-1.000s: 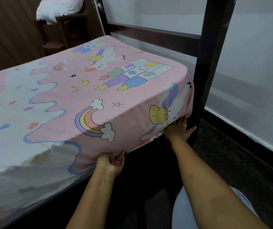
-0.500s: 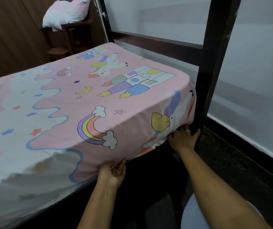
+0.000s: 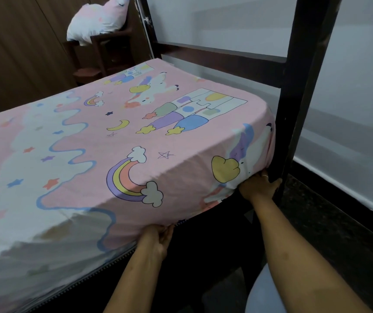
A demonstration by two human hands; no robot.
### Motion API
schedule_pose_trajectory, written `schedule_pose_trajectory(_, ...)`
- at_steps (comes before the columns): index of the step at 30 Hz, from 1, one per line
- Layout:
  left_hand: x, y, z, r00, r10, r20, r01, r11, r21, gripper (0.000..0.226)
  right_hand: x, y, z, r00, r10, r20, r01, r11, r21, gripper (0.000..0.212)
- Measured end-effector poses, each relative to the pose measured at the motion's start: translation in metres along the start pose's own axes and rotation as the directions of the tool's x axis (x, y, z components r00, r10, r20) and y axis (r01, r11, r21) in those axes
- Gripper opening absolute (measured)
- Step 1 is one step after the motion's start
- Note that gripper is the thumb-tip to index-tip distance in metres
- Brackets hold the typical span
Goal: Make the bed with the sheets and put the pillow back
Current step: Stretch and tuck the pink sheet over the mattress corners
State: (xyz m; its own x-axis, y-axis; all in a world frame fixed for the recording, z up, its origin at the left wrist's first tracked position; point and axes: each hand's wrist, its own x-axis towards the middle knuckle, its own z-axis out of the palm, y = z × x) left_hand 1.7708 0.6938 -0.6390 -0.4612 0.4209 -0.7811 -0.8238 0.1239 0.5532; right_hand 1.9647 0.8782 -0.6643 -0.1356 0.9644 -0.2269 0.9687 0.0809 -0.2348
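A pink sheet (image 3: 122,141) printed with rainbows, unicorns and a castle lies stretched flat over the mattress. My left hand (image 3: 158,239) grips the sheet's lower edge under the near side of the mattress. At the bed's corner, right by the dark post, my right hand (image 3: 259,187) holds the sheet's edge, its fingertips hidden under the mattress. A pink and white pillow (image 3: 99,21) rests on a wooden chair at the far end of the bed.
A dark bed post (image 3: 303,82) and crossbar stand at the right corner, with a pale wall behind. The wooden chair (image 3: 104,55) sits against brown wardrobe panels. Dark floor runs along the right of the bed.
The view has tilted down slightly, so the bed sits lower in frame. Both hands stay on the sheet's edge; the right hand has pushed a little closer to the post.
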Motion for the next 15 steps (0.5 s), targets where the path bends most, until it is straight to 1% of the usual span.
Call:
schedule_pose_trajectory(3, 0.007, 0.0, 0.001, 1.0, 0.022, -0.005, -0.022, 0.999, 0.03, 0.024, -0.003, 0.012, -0.009, 0.997, -0.058, 0.048, 0.057, 0.998, 0.026, 0.058)
schedule_pose_trajectory(5, 0.008, 0.001, 0.0, 1.0, 0.023, 0.002, -0.023, 0.999, 0.033, 0.023, -0.006, 0.021, -0.013, 0.996, -0.068, 0.051, 0.066, 0.997, 0.052, 0.053)
schedule_pose_trajectory(7, 0.007, 0.002, 0.001, 1.0, 0.031, 0.004, -0.031, 0.999, 0.039, 0.025, -0.01, 0.024, -0.015, 0.998, -0.055, -0.016, 0.055, 0.997, 0.047, 0.045)
schedule_pose_trajectory(9, 0.007, 0.0, 0.003, 0.999, 0.052, 0.008, -0.053, 0.997, 0.055, 0.037, -0.015, 0.02, -0.018, 0.99, -0.008, -0.138, 0.012, 1.0, 0.029, 0.036)
schedule_pose_trajectory(10, 0.006, -0.001, 0.003, 0.998, 0.064, 0.016, -0.065, 0.996, 0.061, 0.039, -0.019, 0.015, -0.02, 0.982, 0.024, -0.186, -0.018, 0.999, 0.035, 0.033)
schedule_pose_trajectory(12, 0.003, -0.002, 0.003, 0.997, 0.074, 0.025, -0.075, 0.996, 0.046, 0.04, -0.029, 0.006, -0.023, 0.975, 0.054, -0.214, -0.051, 0.999, 0.02, 0.031)
schedule_pose_trajectory(15, 0.006, -0.004, 0.001, 0.995, 0.092, 0.024, -0.092, 0.996, 0.013, 0.041, -0.049, -0.008, -0.018, 0.976, -0.024, -0.215, 0.009, 0.997, -0.073, 0.029)
